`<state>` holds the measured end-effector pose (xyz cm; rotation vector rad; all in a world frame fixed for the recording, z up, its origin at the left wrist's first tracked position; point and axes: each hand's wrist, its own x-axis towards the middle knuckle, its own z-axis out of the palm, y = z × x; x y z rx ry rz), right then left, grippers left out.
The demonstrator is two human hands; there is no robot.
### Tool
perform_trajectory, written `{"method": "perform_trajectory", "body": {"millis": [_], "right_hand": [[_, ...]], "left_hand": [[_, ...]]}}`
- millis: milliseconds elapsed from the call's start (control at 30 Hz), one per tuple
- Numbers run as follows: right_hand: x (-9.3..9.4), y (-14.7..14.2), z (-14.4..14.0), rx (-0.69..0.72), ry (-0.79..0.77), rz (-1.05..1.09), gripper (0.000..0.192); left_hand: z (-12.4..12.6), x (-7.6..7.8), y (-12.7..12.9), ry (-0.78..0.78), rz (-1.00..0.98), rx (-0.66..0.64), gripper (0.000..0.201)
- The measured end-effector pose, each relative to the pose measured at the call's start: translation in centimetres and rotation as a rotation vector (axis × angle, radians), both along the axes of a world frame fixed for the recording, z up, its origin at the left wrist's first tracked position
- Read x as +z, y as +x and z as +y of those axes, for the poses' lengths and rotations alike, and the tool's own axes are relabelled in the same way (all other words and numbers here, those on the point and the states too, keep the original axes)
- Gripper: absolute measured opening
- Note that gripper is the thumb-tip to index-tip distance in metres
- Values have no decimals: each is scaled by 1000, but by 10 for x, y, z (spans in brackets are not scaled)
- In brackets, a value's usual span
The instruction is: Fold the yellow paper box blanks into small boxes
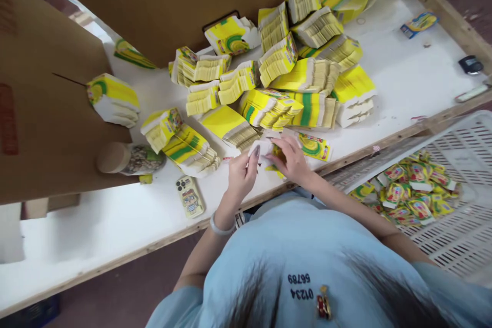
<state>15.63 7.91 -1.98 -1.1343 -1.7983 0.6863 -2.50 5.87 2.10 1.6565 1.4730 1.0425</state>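
The small carton (269, 152) sits at the near edge of the surface (403, 77), pinched between your two hands, its long axis running left to right. Your right hand (294, 159) covers much of it; your left hand (241, 174) grips its white end. Its print is mostly hidden under your fingers.
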Motion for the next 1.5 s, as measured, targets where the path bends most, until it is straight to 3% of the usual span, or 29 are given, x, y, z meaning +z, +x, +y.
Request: {"method": "perform_trajectory", "body": {"millis": [67, 167, 200, 333, 567, 700, 833, 1033, 1133, 1233, 1333, 1400, 1500], "right_hand": [[4, -2, -6, -55, -34, 91, 37], [17, 0, -14, -115, -45, 191, 36], [21, 1, -15, -124, -36, 192, 38], [30, 5, -15, -151, -37, 115, 41], [24, 10, -14, -214, -203, 195, 33], [23, 5, -20, -221, -317, 393, 40], [15, 6, -31, -179, -259, 482, 51], [3, 25, -44, -88, -342, 393, 28], [1, 33, -49, 0, -400, 363, 25], [-1, 35, -52, 2, -374, 336, 30], [-4, 40, -53, -41, -339, 372, 22], [-4, 48, -52, 31, -301, 321, 26], [3, 61, -51, 250, -283, 226, 36]], "left_hand": [[-5, -5, 5, 35, -127, -49, 50], [-12, -20, 22, 48, -271, -237, 107], [-14, -26, 28, 18, -310, -290, 115], [-22, -38, 46, -128, -425, -352, 95], [-27, -29, 40, -222, -407, -205, 54], [-30, -25, 44, -317, -508, -99, 55], [-37, -25, 49, -404, -635, -70, 57], [-55, -30, 40, -425, -668, -107, 85], [-60, -31, 32, -551, -655, -216, 69], [-58, -29, 30, -533, -675, -281, 46], [-55, -27, 33, -450, -664, -217, 59], [-55, -26, 35, -468, -635, -168, 73], [-54, -24, 34, -494, -517, -166, 71]]}}
